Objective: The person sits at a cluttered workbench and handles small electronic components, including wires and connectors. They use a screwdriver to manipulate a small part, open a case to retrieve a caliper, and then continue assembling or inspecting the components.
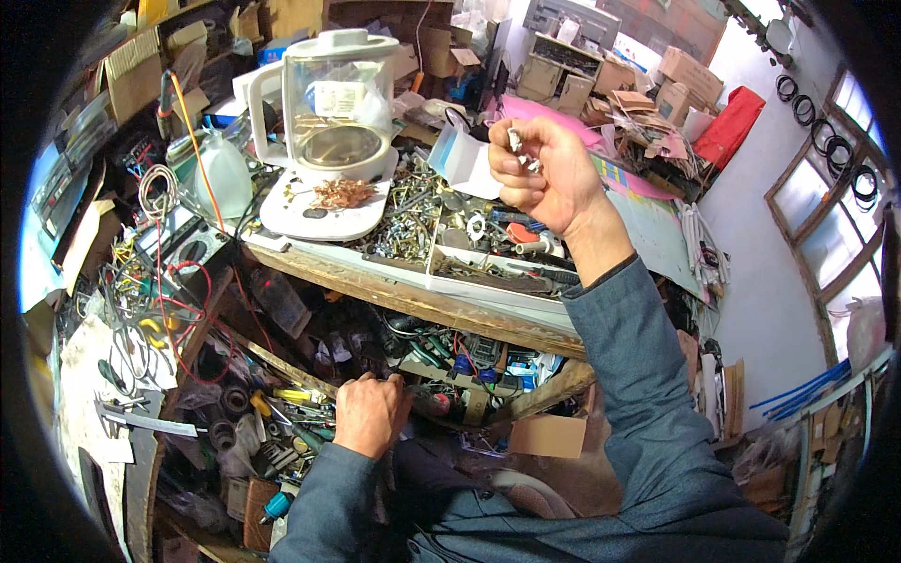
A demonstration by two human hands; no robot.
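My right hand (549, 174) is raised over the workbench, its fingers curled around several small whitish pieces (530, 165); their kind is too small to tell. Below it lies a shallow white parts tray (497, 287) with mixed small parts, a red piece among them. Lower down, my left hand (371, 415) is closed at the open drawer below the bench top, its fingertips mostly hidden. Whether it grips anything does not show. A clear kettle-like jug (340, 98) with a white handle stands on the bench, behind a pile of copper-coloured bits (343, 194) on a white base (324, 220).
Loose screws (404, 211) cover the bench between jug and tray. A multimeter (192, 246) with red leads sits at the left. The drawer holds tools, including a screwdriver with a teal handle (278, 507). Cardboard boxes (690, 75) are stacked at the back right, beside a red cloth (730, 127).
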